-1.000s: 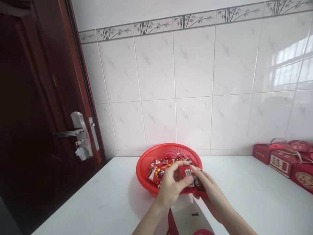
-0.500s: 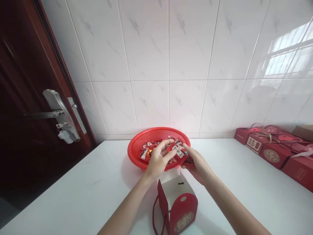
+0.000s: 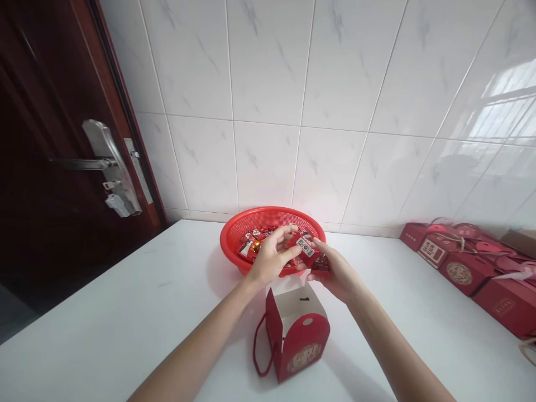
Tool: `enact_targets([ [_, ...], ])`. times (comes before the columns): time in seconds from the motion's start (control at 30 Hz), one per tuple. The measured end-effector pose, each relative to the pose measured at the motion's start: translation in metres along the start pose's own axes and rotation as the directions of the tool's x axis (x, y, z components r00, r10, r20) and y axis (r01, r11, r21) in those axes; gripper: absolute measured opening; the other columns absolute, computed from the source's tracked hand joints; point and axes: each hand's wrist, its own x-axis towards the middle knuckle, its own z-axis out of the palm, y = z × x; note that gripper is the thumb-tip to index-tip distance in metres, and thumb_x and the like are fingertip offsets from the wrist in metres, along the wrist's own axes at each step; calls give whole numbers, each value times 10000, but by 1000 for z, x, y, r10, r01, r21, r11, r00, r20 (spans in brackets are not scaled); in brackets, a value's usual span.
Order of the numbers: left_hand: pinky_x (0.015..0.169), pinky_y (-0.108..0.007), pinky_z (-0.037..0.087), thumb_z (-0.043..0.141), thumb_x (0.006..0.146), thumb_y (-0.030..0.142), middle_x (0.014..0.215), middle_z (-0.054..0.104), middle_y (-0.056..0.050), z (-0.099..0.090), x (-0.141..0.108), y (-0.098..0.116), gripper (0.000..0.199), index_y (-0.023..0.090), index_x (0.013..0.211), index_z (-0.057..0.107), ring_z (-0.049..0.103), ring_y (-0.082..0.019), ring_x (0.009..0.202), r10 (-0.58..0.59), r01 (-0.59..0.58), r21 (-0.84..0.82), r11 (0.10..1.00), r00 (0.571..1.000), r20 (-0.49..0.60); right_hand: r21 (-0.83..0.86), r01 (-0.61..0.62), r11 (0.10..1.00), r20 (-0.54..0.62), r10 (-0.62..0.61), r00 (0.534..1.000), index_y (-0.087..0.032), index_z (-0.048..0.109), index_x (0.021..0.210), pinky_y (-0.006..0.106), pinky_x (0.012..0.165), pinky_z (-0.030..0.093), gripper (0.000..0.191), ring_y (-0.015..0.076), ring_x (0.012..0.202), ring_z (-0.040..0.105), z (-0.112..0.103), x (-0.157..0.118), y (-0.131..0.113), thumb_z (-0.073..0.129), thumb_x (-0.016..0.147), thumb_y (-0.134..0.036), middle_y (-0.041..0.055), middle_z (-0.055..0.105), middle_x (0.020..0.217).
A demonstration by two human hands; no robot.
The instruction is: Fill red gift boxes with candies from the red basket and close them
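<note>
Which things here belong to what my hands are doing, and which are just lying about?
In use:
- red packet, in left hand
- wrapped pieces, in right hand
- red basket
- open box, probably

Apparently just there:
- red boxes, far right
- keys, in the door

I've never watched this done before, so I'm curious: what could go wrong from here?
The left hand and right hand hold small red packets above the basket's near rim; one might slip. The open box stands close below the wrists, so a forearm could perhaps knock it.
</note>
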Motion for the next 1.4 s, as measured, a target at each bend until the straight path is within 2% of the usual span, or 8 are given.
enact_targets([
  [0.23,839,-347,560,739,786,297,1137,680,-91,-2,0,-2,433,183,1185,617,670,-221,969,-26,26,13,1000,1000,15,-20,15,1000,25,-15,1000,-156,762,927,220,463,535,296,181,647,699,0,0,0,688,879,-439,89,754,800],
  [0.43,811,-346,564,765,768,293,1062,719,-83,0,0,-2,427,182,1158,633,685,-224,926,-11,12,-13,1000,998,62,-56,41,998,26,-39,999,-156,738,854,212,441,486,326,162,571,657,-1,1,2,701,860,-480,60,701,699],
  [0.57,884,-368,548,780,760,295,1086,721,-94,-1,-1,-2,456,169,1169,621,683,-246,1008,-26,28,-20,999,996,82,-73,56,996,53,-52,997,-158,706,850,211,441,468,335,142,545,630,-1,0,2,728,836,-492,49,694,718],
  [0.73,881,-373,549,781,761,312,1161,701,-115,0,-1,-4,486,166,1194,615,672,-263,1056,-55,56,-14,998,996,68,-74,46,996,52,-43,998,-166,665,815,208,448,468,285,139,532,627,1,-2,1,761,818,-435,30,675,666],
  [0.9,853,-374,560,782,759,348,1052,730,-90,-1,0,-4,445,170,1141,638,693,-234,926,-31,33,-25,999,997,67,-51,48,998,49,-45,998,-156,703,892,231,470,527,248,187,634,704,0,-1,-1,716,856,-401,73,730,775],
  [1.13,840,-383,569,779,748,385,1053,733,-88,-3,2,-3,497,174,1175,636,695,-232,899,-55,54,27,998,998,43,-65,26,998,64,-22,998,-152,698,940,237,478,555,207,207,698,735,-1,-1,-3,664,903,-353,97,753,861],
  [1.27,912,-391,556,699,814,370,1057,742,-90,-13,8,-4,412,180,1175,646,697,-250,995,-28,25,124,992,999,21,-49,37,998,24,-36,999,-164,676,944,223,470,543,156,185,657,728,-1,-1,-3,717,849,-280,74,755,851],
  [1.4,1020,-413,511,606,855,318,1119,739,-91,-36,17,-12,294,185,1107,678,668,-259,1110,-36,45,396,917,999,-30,8,47,999,-58,-46,997,-162,670,876,232,469,552,102,205,684,741,-5,4,0,704,822,-242,89,766,860],
])
